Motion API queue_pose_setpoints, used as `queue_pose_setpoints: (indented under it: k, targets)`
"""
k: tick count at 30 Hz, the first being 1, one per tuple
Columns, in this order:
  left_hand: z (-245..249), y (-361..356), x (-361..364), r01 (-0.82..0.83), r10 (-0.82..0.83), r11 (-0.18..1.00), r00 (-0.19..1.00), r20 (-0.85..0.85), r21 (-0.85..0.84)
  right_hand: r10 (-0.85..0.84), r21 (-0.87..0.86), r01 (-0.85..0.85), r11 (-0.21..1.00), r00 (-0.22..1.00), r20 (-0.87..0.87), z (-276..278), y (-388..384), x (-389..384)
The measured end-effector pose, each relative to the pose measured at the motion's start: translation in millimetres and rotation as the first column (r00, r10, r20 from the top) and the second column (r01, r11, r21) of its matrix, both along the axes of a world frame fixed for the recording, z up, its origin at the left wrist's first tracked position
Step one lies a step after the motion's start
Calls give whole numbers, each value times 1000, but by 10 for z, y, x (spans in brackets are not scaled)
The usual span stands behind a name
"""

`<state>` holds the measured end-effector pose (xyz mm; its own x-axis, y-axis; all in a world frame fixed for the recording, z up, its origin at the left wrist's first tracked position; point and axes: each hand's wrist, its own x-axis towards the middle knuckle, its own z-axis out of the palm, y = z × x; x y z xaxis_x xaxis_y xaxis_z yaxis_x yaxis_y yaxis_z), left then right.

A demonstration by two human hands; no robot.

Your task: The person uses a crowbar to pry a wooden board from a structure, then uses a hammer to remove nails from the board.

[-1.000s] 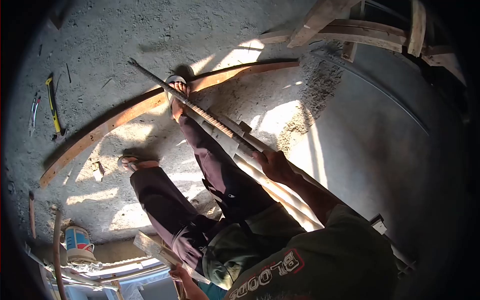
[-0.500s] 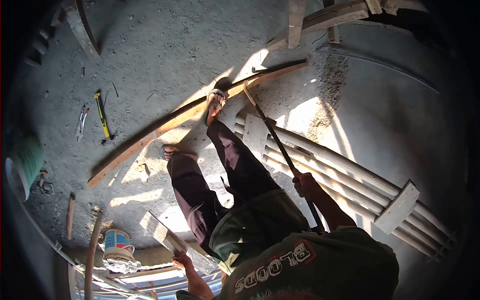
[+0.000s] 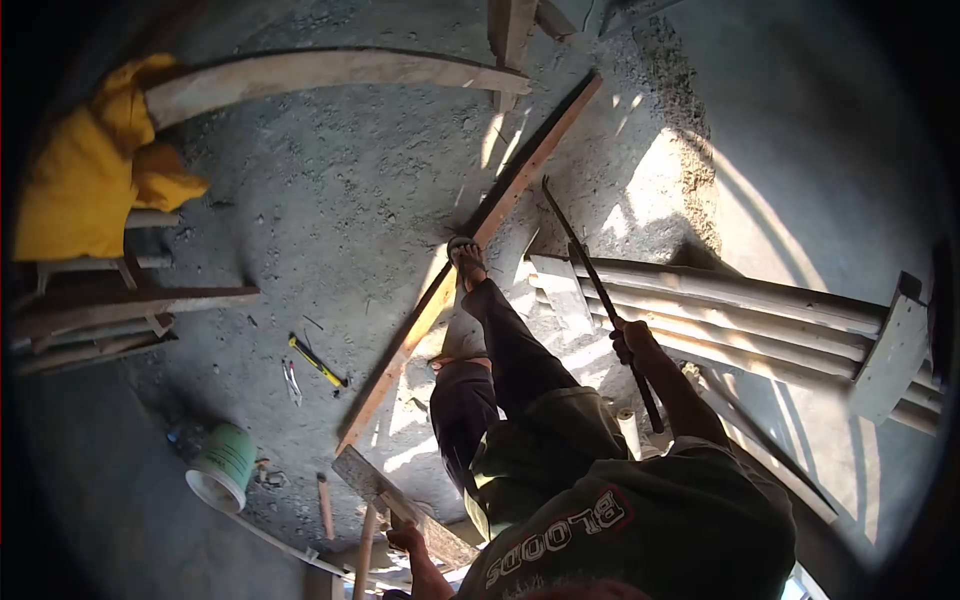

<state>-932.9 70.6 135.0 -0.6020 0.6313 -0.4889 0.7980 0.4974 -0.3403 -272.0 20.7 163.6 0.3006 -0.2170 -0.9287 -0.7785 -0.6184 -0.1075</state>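
Note:
My right hand (image 3: 630, 342) is wrapped round a long dark pry bar (image 3: 585, 255), whose slightly bent tip points away from me toward a long timber. In my left hand (image 3: 405, 538) is a short wooden board (image 3: 445, 538) with a smaller block across it, held low at my side. The long timber (image 3: 382, 385) lies slantwise over the rough floor, and my sandalled foot (image 3: 467, 258) rests on it. The near end of the timber overlaps the tip of the board in this view.
Bundled poles with cross boards (image 3: 740, 300) lie on the right. On the left are a yellow-handled hammer (image 3: 318, 362), pliers (image 3: 291, 383) and a green bucket (image 3: 222, 465). A yellow cloth (image 3: 75, 190) hangs over wood at far left; a curved timber (image 3: 335, 70) lies beyond.
My view has swung left, bringing the yellow cloth in. The pry bar's tip, which overlapped the long timber, now stands apart from it. Both hands keep their holds.

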Motion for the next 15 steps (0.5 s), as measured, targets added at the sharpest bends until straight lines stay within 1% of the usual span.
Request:
queue_pose_setpoints:
  k: [1,2,3,4,5,6,7,8,10,11,12,14,15]
  targets:
    - [124,320,159,24,-23,1000,994,108,-6,-31,54,30,998,1000,3,-81,34,80]
    - [161,537,253,160,-163,986,981,100,38,-75,79,76,994,997,-3,-141,95,169]
    - [199,748,297,210,-216,976,967,131,57,-119,94,119,988,993,-7,-185,175,267]
    - [181,969,366,258,-267,963,950,164,74,-160,107,160,981,987,-10,-235,259,384]
    - [203,1175,542,293,-304,952,939,159,90,-204,157,204,966,979,-15,-264,364,513]
    - [330,1370,733,321,-335,941,928,166,102,-229,192,225,955,973,-1,-334,447,656]
    - [412,1588,924,349,-365,930,915,173,113,-266,248,258,934,964,-3,-481,481,812]
    - [389,1788,1025,378,-394,918,904,164,120,-301,299,288,910,954,-4,-628,522,985]
    - [436,2047,1151,516,-520,854,848,103,62,-200,353,130,927,965,171,-677,768,1345]
    - [441,2179,1216,576,-580,814,809,89,68,-243,364,168,916,955,172,-841,808,1531]
    - [413,2341,1292,592,-595,803,799,86,65,-281,376,198,905,943,180,-1006,865,1762]
    - [493,2588,1401,585,-578,811,794,190,22,-257,262,206,943,950,178,-1228,1024,2162]
    - [541,2691,1463,593,-585,805,790,184,10,-253,267,193,944,943,214,-1276,1116,2290]
